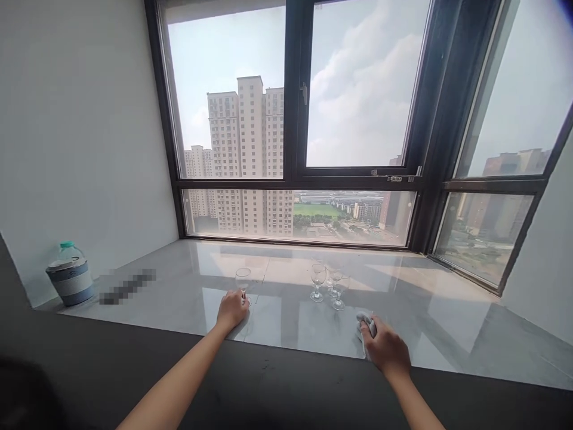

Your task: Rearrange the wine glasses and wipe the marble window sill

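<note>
My left hand (231, 310) grips the stem of a clear wine glass (243, 278) that stands upright on the glossy marble sill (425, 310). My right hand (385, 347) rests near the sill's front edge, closed on a small grey-white cloth (364, 322). Between the hands and slightly farther back, three empty wine glasses (329, 285) stand close together, apart from both hands.
A bottle with a teal cap in a grey-blue sleeve (70, 275) stands at the far left by the white wall. A dark ledge (277, 382) runs along the front. Large dark-framed windows (295, 119) close off the back and right side.
</note>
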`<control>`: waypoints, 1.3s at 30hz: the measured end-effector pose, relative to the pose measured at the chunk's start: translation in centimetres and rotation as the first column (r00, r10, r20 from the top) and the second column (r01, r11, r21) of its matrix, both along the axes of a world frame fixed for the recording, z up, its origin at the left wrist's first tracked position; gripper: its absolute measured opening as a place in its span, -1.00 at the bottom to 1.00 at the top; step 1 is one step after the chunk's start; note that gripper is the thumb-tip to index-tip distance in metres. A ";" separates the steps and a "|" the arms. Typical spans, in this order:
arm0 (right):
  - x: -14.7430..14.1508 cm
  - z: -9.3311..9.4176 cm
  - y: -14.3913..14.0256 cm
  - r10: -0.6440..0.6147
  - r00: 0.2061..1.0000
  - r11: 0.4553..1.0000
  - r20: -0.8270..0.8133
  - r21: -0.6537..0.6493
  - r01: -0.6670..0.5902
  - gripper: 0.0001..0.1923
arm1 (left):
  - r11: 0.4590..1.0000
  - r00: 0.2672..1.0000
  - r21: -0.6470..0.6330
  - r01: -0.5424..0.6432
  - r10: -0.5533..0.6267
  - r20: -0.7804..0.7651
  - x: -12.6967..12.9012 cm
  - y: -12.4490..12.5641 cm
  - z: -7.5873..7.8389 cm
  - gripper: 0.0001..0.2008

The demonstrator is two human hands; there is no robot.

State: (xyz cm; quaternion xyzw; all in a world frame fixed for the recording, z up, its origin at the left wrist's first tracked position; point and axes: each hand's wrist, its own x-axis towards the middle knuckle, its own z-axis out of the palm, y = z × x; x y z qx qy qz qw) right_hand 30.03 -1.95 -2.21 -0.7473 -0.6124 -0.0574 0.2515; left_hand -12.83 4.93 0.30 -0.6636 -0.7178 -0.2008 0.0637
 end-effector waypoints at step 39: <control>-10.7 6.2 1.5 0.331 0.915 0.889 -0.230 0.402 -0.220 -0.60 | 0.984 0.989 0.121 0.131 -0.139 0.053 7.1 -6.1 -0.2 -0.84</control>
